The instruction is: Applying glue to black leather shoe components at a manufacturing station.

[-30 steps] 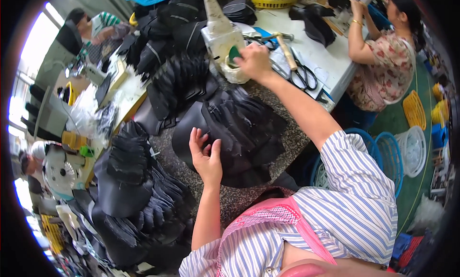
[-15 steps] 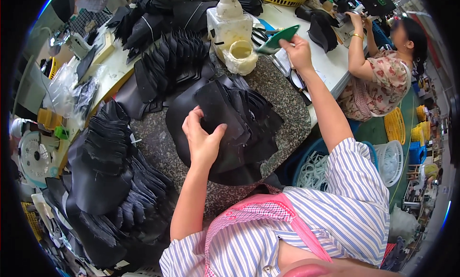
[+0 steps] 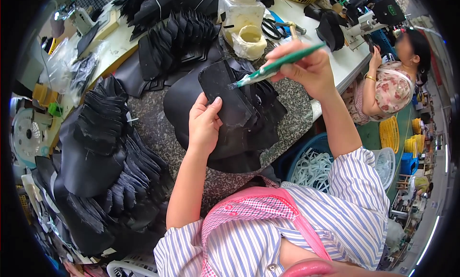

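My left hand (image 3: 205, 122) pinches the lower left edge of a black leather-like piece (image 3: 221, 96) between thumb and fingers. That piece lies on a pile of similar dark pieces (image 3: 184, 102) on a speckled stone slab (image 3: 149, 116). Above it, my right hand (image 3: 309, 70) grips a flat green brush (image 3: 290, 60), whose whitish tip is at the piece's upper right surface; whether it touches I cannot tell. Just beyond the brush stands a cream-coloured pot (image 3: 251, 36) with a crusted rim, against a whitish, smeared square container (image 3: 235, 12).
Fanned stacks of black pieces (image 3: 175, 42) lie behind, with another heap (image 3: 103, 152) at my left. Black scissors (image 3: 273, 29) and a hammer (image 3: 293, 28) rest on the white table. A blue basket (image 3: 293, 167) of pale strips stands by my right side. A co-worker (image 3: 385, 83) sits at the right.
My right hand has brought the green brush from beside the pot down and left to the black piece. My left thumb now presses on the piece's edge.
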`<state>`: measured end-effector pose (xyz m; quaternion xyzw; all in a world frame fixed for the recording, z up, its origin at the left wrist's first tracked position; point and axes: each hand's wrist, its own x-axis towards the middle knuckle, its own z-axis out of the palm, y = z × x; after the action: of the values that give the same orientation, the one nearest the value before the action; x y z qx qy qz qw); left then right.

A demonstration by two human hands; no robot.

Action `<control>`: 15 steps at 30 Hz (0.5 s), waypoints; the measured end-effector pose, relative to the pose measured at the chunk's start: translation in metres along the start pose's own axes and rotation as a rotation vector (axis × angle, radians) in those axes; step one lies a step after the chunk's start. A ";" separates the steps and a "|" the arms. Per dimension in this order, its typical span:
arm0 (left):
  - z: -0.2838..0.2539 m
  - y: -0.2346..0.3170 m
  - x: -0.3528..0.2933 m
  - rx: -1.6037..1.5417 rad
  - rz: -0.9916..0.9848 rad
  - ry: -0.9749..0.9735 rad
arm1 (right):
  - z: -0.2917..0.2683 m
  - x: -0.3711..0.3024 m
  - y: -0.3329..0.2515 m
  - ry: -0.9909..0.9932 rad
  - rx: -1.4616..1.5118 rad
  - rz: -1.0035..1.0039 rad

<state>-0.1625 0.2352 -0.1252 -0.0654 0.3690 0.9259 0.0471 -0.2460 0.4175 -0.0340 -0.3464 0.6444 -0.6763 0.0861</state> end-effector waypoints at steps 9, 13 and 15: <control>-0.002 -0.010 0.003 -0.100 0.012 -0.025 | 0.012 0.025 0.014 -0.157 -0.616 -0.234; -0.009 -0.010 0.005 -0.122 0.011 0.015 | 0.007 0.016 0.001 -0.647 -0.621 -0.072; -0.012 -0.012 0.003 -0.077 0.027 0.017 | 0.009 0.008 -0.012 -0.684 -0.667 -0.088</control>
<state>-0.1628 0.2358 -0.1421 -0.0700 0.3345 0.9394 0.0291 -0.2430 0.4069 -0.0208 -0.5848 0.7455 -0.2829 0.1486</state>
